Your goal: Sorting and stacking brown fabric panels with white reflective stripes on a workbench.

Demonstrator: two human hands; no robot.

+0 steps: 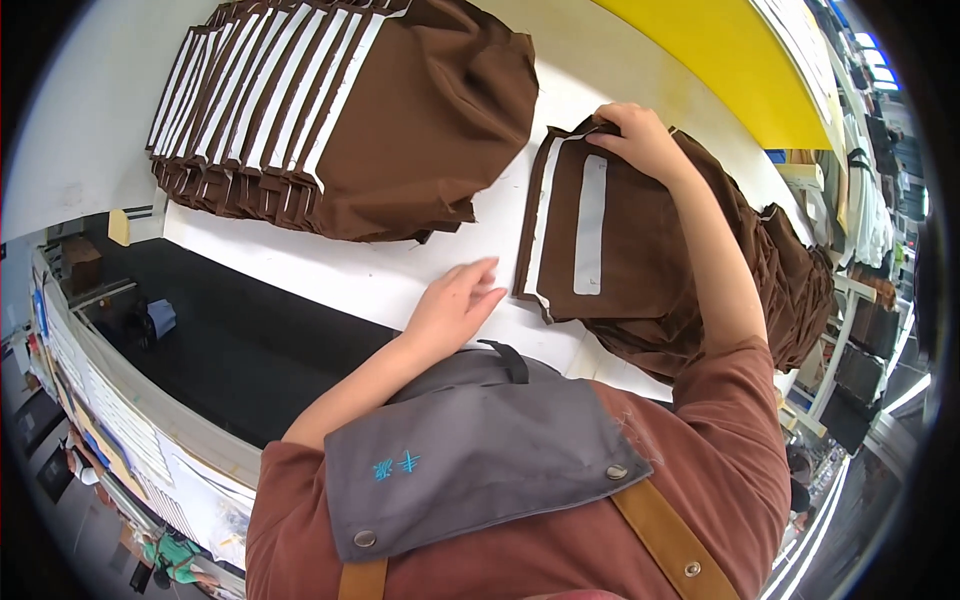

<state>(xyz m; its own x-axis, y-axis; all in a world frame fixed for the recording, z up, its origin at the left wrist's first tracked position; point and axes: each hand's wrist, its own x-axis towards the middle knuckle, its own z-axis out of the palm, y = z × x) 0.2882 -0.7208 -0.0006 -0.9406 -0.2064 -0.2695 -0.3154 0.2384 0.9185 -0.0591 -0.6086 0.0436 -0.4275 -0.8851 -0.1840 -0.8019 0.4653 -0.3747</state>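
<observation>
At the far edge of the cloth (640, 240), my right hand (637, 140) pinches on. The cloth looks soft, light and floppy, so I'd say its edge is best to hold. My right arm reaches out; my left hand (455, 305), loose and holding nothing, hangs near the white strip (541, 220). The cloth tops the right pile (790, 290); another pile (430, 130) sits left.
</observation>
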